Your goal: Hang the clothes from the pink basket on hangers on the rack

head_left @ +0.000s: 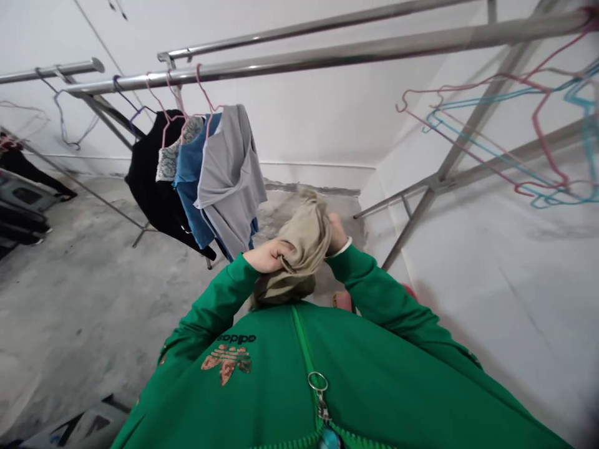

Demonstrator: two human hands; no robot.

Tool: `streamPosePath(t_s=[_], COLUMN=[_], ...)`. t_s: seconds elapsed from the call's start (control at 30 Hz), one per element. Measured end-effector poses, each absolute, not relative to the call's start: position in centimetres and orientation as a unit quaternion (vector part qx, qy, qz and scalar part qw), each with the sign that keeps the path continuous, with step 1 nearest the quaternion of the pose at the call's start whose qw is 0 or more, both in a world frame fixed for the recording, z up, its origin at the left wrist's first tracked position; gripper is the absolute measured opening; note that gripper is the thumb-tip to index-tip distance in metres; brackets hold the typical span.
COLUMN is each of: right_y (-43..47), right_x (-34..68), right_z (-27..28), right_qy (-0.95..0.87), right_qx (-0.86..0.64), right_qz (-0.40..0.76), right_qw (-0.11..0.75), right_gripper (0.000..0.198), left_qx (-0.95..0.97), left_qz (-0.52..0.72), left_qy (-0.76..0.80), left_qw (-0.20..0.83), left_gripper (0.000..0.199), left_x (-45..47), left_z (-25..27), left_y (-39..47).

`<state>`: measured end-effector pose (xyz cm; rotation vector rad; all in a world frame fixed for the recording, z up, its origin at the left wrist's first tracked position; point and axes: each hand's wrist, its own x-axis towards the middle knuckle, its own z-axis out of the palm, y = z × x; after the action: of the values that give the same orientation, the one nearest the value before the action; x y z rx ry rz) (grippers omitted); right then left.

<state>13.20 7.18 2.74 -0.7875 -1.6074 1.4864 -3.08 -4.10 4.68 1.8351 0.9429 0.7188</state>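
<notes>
A bunched khaki garment (306, 240) hangs in front of my chest between both hands; its exact kind does not show. On its left edge, my left hand (267, 255) is closed, fingers curled into the fabric. My right hand (337, 234) grips the other side, with its fingers partly hidden behind the folds. The lower part of the cloth drops down close to my green jacket (262, 386).
A metal rail (299, 59) crosses ahead. A grey shirt (231, 174), a blue garment (189, 168) and a black top (152, 168) hang at its left. Pink and blue hangers (528, 143) hang at right. Slanted rack legs (421, 199) stand near the right wall.
</notes>
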Motion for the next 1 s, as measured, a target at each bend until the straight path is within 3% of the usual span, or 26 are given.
streamPosePath(t_s=[0.07,0.17,0.27,0.33,0.47,0.7,0.83,1.0], right_y=[7.7,6.7,4.7,3.8,3.6,4.2,4.8,4.7], right_x=[13.8,14.0,13.2,12.7,12.3,13.6,15.0,16.4], right_z=[4.1,5.6,6.2,6.2,5.9,6.0,5.3,3.6], right_qy=[-0.663,-0.755,-0.834,-0.869,-0.898,-0.902,-0.903,-0.938], right_qx=[-0.315,-0.280,-0.225,-0.200,-0.212,-0.243,-0.235,-0.218], right_qz=[0.502,0.275,0.105,0.054,0.033,0.026,0.112,0.221], right_qw=[0.458,0.526,0.493,0.449,0.384,0.356,0.342,0.156], right_gripper=[0.034,0.017,0.013,0.013,0.018,0.014,0.013,0.024], left_qx=[0.743,0.683,0.625,0.585,0.504,0.367,0.265,0.193], left_qz=[0.315,0.387,0.470,0.535,0.627,0.685,0.719,0.764], left_qy=[0.439,0.479,0.454,0.455,0.478,0.431,0.439,0.438], left_qw=[0.393,0.393,0.428,0.405,0.353,0.459,0.469,0.433], left_gripper=[0.035,0.063,0.079,0.073,0.050,0.027,0.013,0.013], left_x=[-4.4,-4.7,-2.5,-0.9,0.7,2.1,2.1,1.0], left_z=[5.0,5.8,6.5,6.7,6.7,6.6,6.8,8.4], left_y=[-4.5,-5.2,-5.1,-4.5,-3.1,-1.9,-0.8,0.1])
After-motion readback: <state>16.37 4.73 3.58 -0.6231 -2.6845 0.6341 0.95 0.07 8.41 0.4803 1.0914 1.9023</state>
